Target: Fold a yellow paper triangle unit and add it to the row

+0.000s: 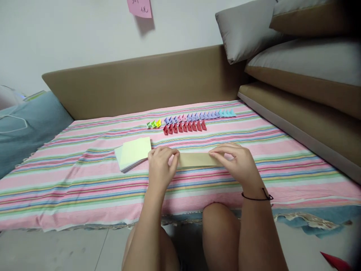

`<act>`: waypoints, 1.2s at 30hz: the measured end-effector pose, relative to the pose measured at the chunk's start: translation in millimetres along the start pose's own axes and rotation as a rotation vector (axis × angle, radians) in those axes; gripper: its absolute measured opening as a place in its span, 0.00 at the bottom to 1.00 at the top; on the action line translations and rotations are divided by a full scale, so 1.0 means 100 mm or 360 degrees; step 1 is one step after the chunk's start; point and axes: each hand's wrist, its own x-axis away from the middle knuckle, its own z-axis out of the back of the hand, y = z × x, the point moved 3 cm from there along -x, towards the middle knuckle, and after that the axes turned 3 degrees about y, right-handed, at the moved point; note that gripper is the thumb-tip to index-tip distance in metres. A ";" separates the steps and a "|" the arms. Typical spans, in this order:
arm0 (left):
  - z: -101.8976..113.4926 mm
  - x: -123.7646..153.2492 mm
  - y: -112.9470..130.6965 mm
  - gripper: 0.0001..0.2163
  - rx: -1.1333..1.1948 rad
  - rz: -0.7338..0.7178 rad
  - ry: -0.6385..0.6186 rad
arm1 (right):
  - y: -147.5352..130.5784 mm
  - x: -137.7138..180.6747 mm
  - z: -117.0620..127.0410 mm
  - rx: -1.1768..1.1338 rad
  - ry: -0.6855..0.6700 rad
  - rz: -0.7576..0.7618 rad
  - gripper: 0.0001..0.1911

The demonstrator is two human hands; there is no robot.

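Observation:
A strip of pale yellow paper (194,160), seemingly a folded sheet, stretches between my two hands just over the striped cloth. Its left end is pinched between the thumb and fingers of my left hand (163,162). At the other end, my right hand (235,162) grips it the same way. Left of my left hand lies a stack of square paper (137,150) with a pale yellow sheet on top. Beyond my hands stand a row of dark red folded paper pieces (185,127) and a row of purple, pink and blue ones (197,117).
Several green and yellow folded pieces (153,124) stand left of the rows. A striped cloth (93,184) covers the seat. Behind rises a brown backrest (146,84); grey and brown cushions (307,62) pile up at the right. A red pointed object (335,261) lies at bottom right.

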 end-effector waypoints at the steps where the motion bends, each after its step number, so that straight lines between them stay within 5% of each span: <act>1: 0.04 -0.01 -0.06 0.05 0.0037 0.0092 0.0064 | 0.04 0.01 0.04 -0.0041 0.0053 -0.0074 0.05; 6: 0.02 0.01 -0.12 0.09 0.0598 0.0667 0.0349 | 0.15 0.05 0.06 -0.0508 0.0306 -0.0699 0.07; 11: -0.39 0.07 0.18 0.18 0.1746 0.1184 -0.0062 | 0.06 0.02 -0.25 -0.1169 0.0346 -0.1060 0.11; 13: -0.46 0.08 0.23 0.16 0.1899 0.1271 -0.0022 | 0.04 0.02 -0.33 -0.1250 0.0282 -0.1127 0.13; 16: -0.44 0.05 0.23 0.12 0.1833 0.1228 0.0092 | 0.05 0.03 -0.35 -0.1229 0.0169 -0.1157 0.14; 20: -0.40 -0.01 0.26 0.08 0.1621 0.1003 -0.0103 | 0.08 0.04 -0.29 -0.1138 0.0118 -0.1156 0.15; 24: -0.38 -0.03 0.37 0.08 0.1678 0.1015 -0.0171 | 0.11 0.06 -0.23 -0.1059 0.0164 -0.1161 0.15; 31: -0.30 -0.03 0.46 0.07 0.1722 0.1145 -0.0057 | 0.17 0.07 -0.20 -0.1014 0.0114 -0.1157 0.18; 36: -0.30 -0.01 0.45 0.07 0.1507 0.1121 0.0113 | 0.01 0.02 -0.23 -0.0738 0.0128 -0.0917 0.14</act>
